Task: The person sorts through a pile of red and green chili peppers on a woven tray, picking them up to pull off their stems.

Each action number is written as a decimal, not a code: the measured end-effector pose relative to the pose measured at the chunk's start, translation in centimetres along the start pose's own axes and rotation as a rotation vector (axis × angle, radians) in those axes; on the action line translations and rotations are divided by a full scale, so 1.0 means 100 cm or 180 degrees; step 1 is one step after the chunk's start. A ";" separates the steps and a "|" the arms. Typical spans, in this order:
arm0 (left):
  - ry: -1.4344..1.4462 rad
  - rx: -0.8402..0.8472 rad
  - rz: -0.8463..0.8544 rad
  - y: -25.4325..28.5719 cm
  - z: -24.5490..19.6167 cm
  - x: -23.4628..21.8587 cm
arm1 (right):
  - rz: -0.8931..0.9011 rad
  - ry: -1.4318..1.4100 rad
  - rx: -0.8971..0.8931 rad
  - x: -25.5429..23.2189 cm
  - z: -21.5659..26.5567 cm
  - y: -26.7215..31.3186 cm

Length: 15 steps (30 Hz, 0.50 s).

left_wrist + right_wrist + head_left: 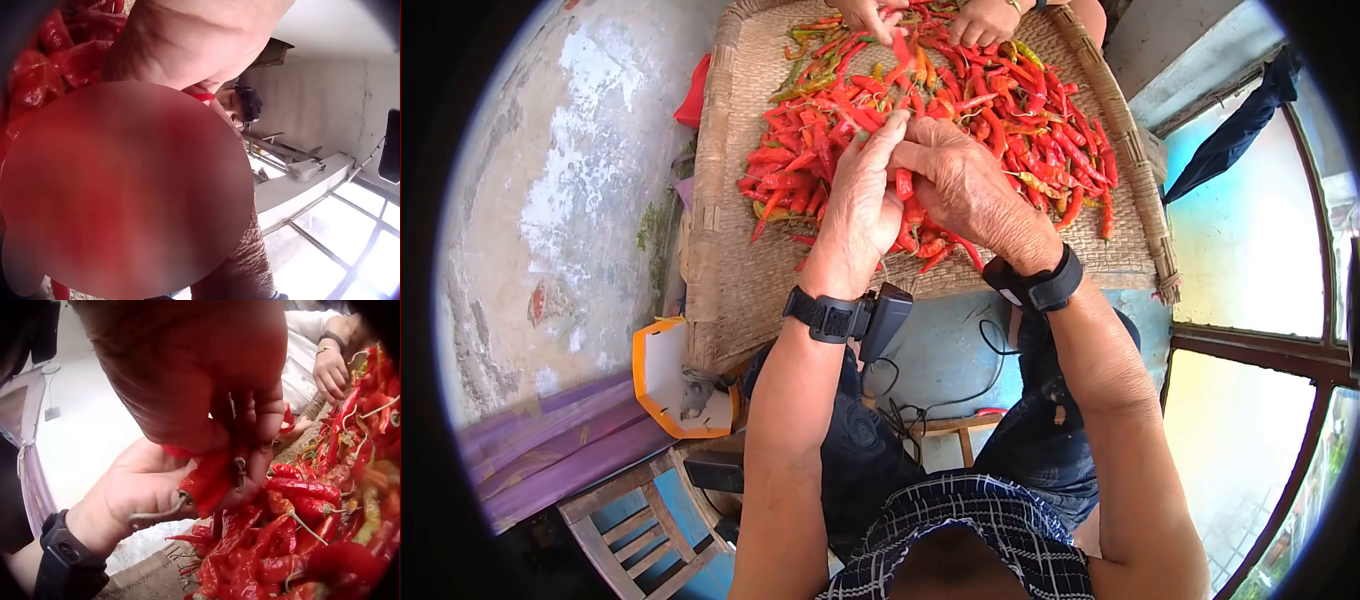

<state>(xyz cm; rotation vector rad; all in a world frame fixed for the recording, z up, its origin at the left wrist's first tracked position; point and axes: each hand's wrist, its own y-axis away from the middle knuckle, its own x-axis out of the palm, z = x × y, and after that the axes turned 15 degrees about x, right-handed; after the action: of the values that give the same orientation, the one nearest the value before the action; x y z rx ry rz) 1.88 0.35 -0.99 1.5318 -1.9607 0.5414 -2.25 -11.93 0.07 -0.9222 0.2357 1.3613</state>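
Both hands meet over a heap of red peppers point(1040, 120) on a woven tray point(730, 290). In the right wrist view, red peppers with stems point(209, 481) lie between the two hands. The left hand point(860, 200) holds them with its fingers curled, palm partly upward. My right hand point(970, 185) pinches at the same peppers from above, its fingertips close to the left ones. A large blurred patch hides much of the left wrist view, where the left hand point(187, 44) fills the top.
Across the tray, another person's hands point(985, 20) are at the peppers. A wall stands at the left, windows at the right. Below the tray are an orange-edged box point(685, 400), a wooden chair point(640, 530) and dark cables point(960, 400).
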 end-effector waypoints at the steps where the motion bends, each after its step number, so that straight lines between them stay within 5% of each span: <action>1: 0.0001 -0.0001 0.0003 -0.001 0.000 -0.001 | -0.0122 -0.0055 -0.0098 0.002 0.000 0.000; 3: 0.0116 0.0272 -0.0078 -0.003 0.000 -0.006 | 0.0050 -0.0326 -0.0053 0.000 -0.002 -0.002; 7: 0.0322 0.0395 -0.0254 -0.004 -0.008 -0.002 | -0.0495 -0.1311 0.0276 -0.007 -0.008 -0.011; 9: 0.0275 0.0468 -0.0327 -0.001 -0.014 0.003 | -0.0050 -0.2967 0.1881 -0.020 -0.006 -0.009; 15: 0.0115 0.0506 -0.0369 0.000 -0.019 0.002 | -0.0120 -0.3342 0.2061 -0.016 -0.009 -0.008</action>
<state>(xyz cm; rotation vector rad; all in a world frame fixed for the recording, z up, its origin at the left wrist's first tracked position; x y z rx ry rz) 2.26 1.42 0.55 1.7089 -1.8254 0.6842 -1.61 -13.66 0.87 0.3656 -0.1538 1.4309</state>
